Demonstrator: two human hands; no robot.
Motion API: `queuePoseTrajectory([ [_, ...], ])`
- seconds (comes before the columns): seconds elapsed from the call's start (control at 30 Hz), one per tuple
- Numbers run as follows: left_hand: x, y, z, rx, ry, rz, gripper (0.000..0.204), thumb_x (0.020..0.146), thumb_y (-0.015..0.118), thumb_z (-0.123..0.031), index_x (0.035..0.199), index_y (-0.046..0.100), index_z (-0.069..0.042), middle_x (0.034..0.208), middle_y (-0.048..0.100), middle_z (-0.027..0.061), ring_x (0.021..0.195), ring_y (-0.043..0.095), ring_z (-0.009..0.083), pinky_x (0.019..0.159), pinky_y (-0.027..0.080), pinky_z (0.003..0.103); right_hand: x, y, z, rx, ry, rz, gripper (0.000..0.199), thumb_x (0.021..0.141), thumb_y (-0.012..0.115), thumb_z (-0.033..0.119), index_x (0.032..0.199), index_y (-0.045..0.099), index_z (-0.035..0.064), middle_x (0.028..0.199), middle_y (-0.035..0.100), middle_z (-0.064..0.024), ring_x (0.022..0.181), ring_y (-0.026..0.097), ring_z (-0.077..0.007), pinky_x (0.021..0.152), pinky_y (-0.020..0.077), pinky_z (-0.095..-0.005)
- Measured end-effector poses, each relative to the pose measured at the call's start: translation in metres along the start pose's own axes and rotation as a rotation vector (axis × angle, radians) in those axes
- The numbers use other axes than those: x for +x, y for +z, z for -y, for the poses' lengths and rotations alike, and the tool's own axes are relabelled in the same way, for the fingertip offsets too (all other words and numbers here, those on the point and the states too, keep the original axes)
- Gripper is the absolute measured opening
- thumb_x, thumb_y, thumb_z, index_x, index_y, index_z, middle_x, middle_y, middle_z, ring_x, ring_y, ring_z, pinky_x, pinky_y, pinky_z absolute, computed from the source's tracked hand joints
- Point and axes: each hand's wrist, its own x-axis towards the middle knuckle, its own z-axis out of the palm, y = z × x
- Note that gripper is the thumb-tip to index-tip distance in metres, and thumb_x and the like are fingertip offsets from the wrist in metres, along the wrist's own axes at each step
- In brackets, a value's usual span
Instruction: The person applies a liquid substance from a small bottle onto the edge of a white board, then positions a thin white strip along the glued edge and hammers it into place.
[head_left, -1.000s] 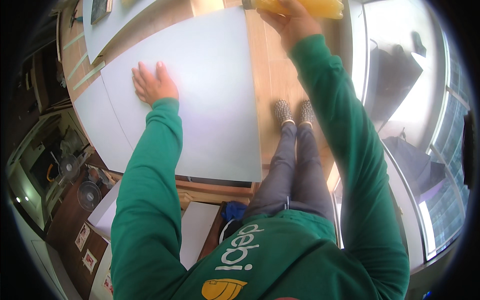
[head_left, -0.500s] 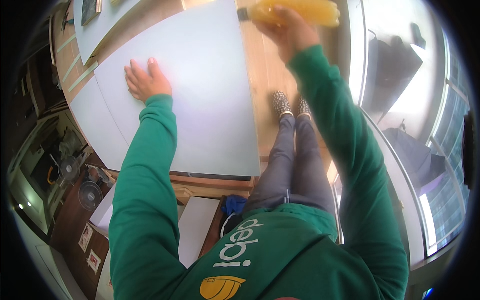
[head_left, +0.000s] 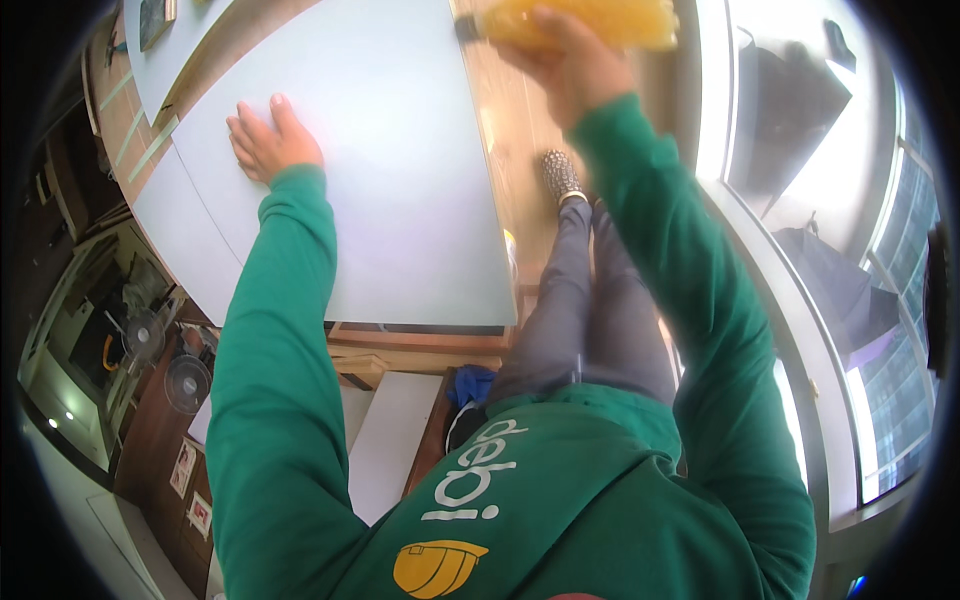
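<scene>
My right hand [head_left: 585, 75], raised at the top of the view, is wrapped round a see-through bottle [head_left: 640, 22] with yellow-orange contents. The bottle lies nearly level, and its dark cap [head_left: 466, 29] points left toward the edge of a large white panel [head_left: 410, 200]. On the panel's left part my left hand [head_left: 268, 140] rests palm down, its fingers spread and nothing in them. A thin seam separates the large panel from a narrower white panel [head_left: 185, 225] at its left.
Another white sheet [head_left: 190, 60] lies at the far left, with a small framed block [head_left: 156, 22] on it. Wooden floor [head_left: 520, 120] runs between the panel and a white window frame [head_left: 712, 100]. Two fans [head_left: 187, 384] stand at lower left.
The view has shifted slightly, so the panel and my left hand appear a little further left and higher. The bottle stays in my right hand and has moved slightly left.
</scene>
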Motion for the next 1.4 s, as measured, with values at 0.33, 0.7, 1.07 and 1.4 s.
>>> queuePoseTrajectory([
  [0.33, 0.000, 0.003, 0.002, -0.028, -0.040, -0.008, 0.073, 0.097, 0.040, -0.060, 0.153, 0.037, -0.013, 0.162, 0.027, 0.0118, 0.150, 0.020, 0.0287, 0.120, 0.014, 0.051, -0.170, -0.056, -0.036, 0.018, 0.302, -0.300, 0.042, 0.088, 0.071, 0.012, 0.123, 0.052, -0.0035, 0.114, 0.063, -0.0164, 0.103, 0.067, -0.0315, 0.087, 0.0599, -0.0456],
  [0.7, 0.000, 0.001, -0.001, -0.050, -0.047, 0.033, 0.075, 0.096, 0.040, -0.060, 0.154, 0.033, -0.011, 0.163, 0.025, 0.0122, 0.151, 0.017, 0.0275, 0.121, 0.011, 0.049, -0.187, -0.060, -0.043, 0.082, 0.402, -0.395, 0.042, 0.088, 0.070, 0.014, 0.122, 0.052, -0.0026, 0.115, 0.061, -0.0153, 0.106, 0.065, -0.0296, 0.090, 0.0581, -0.0457],
  [1.07, -0.001, -0.001, 0.006, -0.043, -0.054, 0.028, 0.075, 0.096, 0.040, -0.061, 0.154, 0.034, -0.014, 0.164, 0.024, 0.0086, 0.152, 0.015, 0.0252, 0.121, 0.011, 0.049, -0.215, -0.070, -0.053, 0.098, 0.450, -0.462, 0.041, 0.089, 0.071, 0.015, 0.122, 0.054, -0.0005, 0.115, 0.063, -0.0154, 0.106, 0.066, -0.0294, 0.091, 0.0574, -0.0455],
  [1.4, -0.001, 0.003, 0.005, -0.045, -0.015, -0.009, 0.074, 0.096, 0.042, -0.060, 0.152, 0.038, -0.011, 0.161, 0.029, 0.0122, 0.149, 0.021, 0.0315, 0.120, 0.016, 0.051, -0.128, -0.052, -0.039, 0.089, 0.239, -0.215, 0.037, 0.088, 0.069, 0.011, 0.117, 0.057, -0.0080, 0.110, 0.066, -0.0179, 0.097, 0.070, -0.0309, 0.087, 0.0609, -0.0425],
])
